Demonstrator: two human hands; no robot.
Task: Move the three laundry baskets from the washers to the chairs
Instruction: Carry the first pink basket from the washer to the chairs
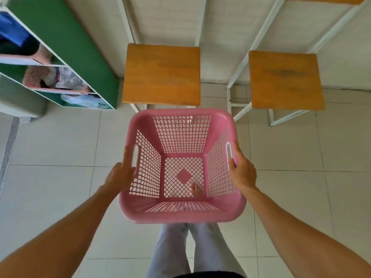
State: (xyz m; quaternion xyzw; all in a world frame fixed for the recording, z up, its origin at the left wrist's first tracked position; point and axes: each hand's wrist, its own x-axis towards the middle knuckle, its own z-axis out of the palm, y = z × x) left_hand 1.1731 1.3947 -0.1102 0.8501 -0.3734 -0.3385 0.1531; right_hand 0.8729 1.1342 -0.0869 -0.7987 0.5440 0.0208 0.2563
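Note:
I hold an empty pink laundry basket (pixel 181 214) in front of me above the tiled floor. My left hand (pixel 121 174) grips its left side by the handle slot. My right hand (pixel 242 171) grips the right rim at the other handle slot. Just beyond the basket stands a chair with a bare wooden seat (pixel 161 74) on a white metal frame. A second wooden-seated chair (pixel 285 79) stands to its right, also bare. Another pink basket (pixel 37 77) with clothes sits in the shelf unit at the left.
A green and white shelf unit (pixel 76 43) at the left holds clothes and bags. White frame legs (pixel 237 99) stand between the two chairs. A floor drain strip (pixel 9 147) runs along the far left. My legs (pixel 188 249) are below the basket.

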